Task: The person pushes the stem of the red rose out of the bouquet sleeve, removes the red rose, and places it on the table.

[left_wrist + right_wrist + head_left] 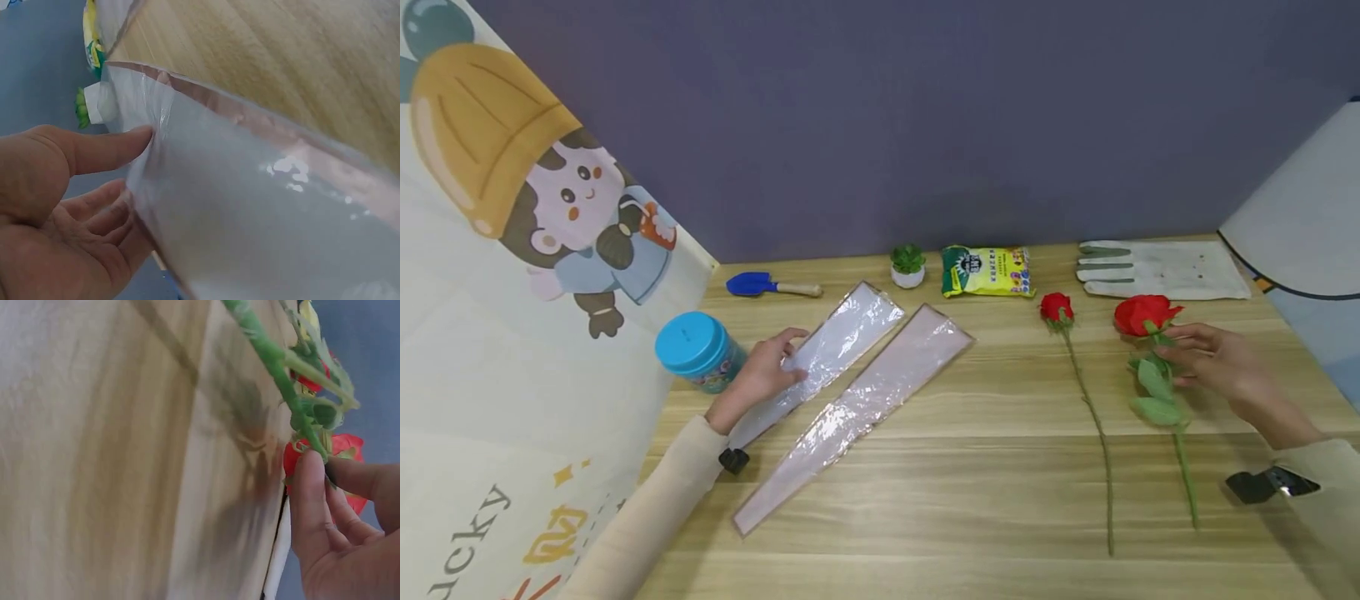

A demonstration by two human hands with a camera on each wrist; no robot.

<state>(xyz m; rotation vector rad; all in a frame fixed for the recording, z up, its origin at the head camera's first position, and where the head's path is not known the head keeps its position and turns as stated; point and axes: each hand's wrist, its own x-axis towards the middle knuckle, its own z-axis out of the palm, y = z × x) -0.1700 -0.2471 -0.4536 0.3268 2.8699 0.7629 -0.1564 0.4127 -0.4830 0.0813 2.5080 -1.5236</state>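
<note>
My left hand (767,371) pinches the edge of a tapered clear plastic flower sleeve (850,329); in the left wrist view the thumb (119,150) lies on its face and the fingers are behind. A second, pinkish flower sleeve (857,408) lies beside it on the table. My right hand (1217,362) pinches the green stem (275,369) of a red rose (1142,315) just below the bloom, between thumb and fingertips. Its leaves (1156,392) hang under the hand. Left of it, another red rose (1057,308) with a long bare stem lies on the table.
Along the back of the wooden table (970,500) sit a blue trowel (752,284), a small potted succulent (907,267), a yellow-green packet (988,271) and a white glove (1180,268). A blue-lidded tub (700,350) stands at the left, close to my left hand. A dark panel (925,125) rises behind.
</note>
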